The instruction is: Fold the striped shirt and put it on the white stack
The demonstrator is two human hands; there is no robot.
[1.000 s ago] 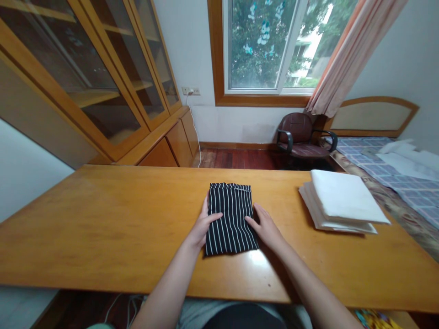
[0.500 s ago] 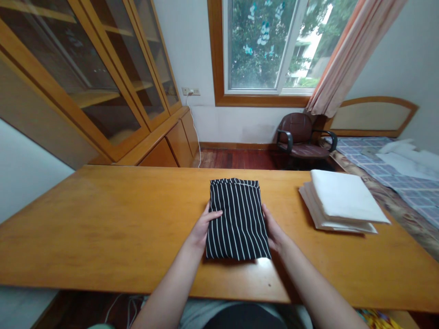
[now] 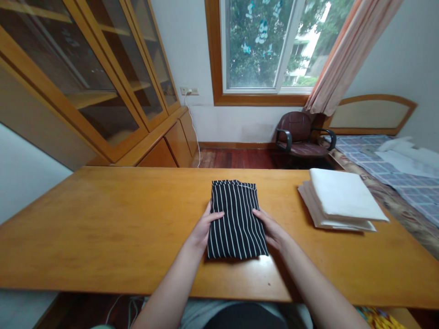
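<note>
A folded black cloth with white stripes is between my hands, over the middle of the wooden table. My left hand grips its left edge, thumb on top and the other fingers hidden beneath. On the opposite edge, my right hand holds the cloth the same way, its thumb lying on the upper face. The fold lines show along the cloth's far end. What garment or item the cloth is, I cannot tell.
A stack of white folded sheets or packets lies on the table's right side. Beyond the table stand a dark red armchair and a bed. A glass-door cabinet lines the left wall.
My right thumb has come over onto the top of the striped cloth, where before it lay along the edge. The cloth looks slightly narrower between my hands.
</note>
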